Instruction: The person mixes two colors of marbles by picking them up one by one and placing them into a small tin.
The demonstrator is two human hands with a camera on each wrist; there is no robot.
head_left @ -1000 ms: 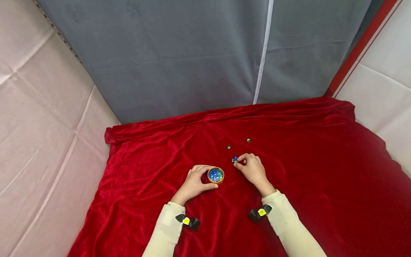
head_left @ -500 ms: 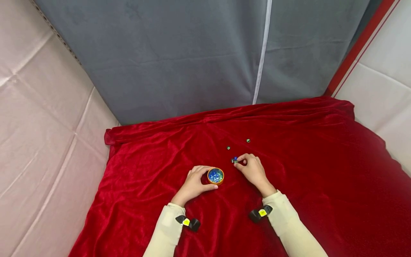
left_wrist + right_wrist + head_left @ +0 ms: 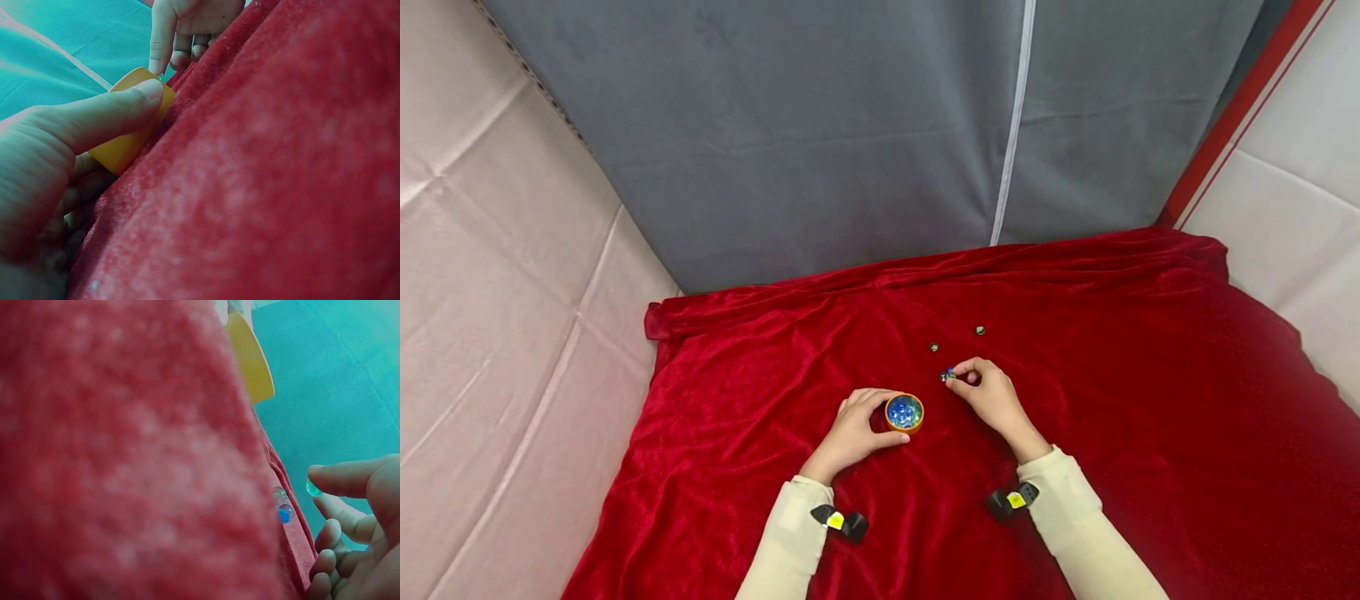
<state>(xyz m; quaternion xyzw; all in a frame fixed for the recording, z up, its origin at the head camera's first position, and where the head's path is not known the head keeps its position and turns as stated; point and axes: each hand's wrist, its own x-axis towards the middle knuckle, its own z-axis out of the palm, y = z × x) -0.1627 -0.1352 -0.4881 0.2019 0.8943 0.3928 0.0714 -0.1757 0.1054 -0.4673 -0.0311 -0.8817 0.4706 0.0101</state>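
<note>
My left hand (image 3: pixel 852 433) holds a small yellow-orange cup (image 3: pixel 125 147) upright on the red cloth, thumb on the near side and fingers round the far side. Blue and green glass marbles (image 3: pixel 904 410) fill the cup. Right of it, my right hand (image 3: pixel 995 404) pinches a green marble (image 3: pixel 313 487) between thumb and forefinger, its other fingers loosely bent. Beside those fingertips lie a blue marble (image 3: pixel 285 514) and a clear greenish marble (image 3: pixel 280 496) on the cloth. The right fingers partly cover this small group in the head view.
Two loose green marbles, a nearer marble (image 3: pixel 934 347) and a farther marble (image 3: pixel 981 331), lie beyond the right hand. A wrinkled red velvet cloth (image 3: pixel 1135 375) covers the table. A grey curtain (image 3: pixel 820 150) closes the back, with pale panels (image 3: pixel 512 292) at both sides.
My right fingertips have drawn in slightly over the small group of marbles, and the right wrist has shifted a little to the right. My left hand and the cup stay in place.
</note>
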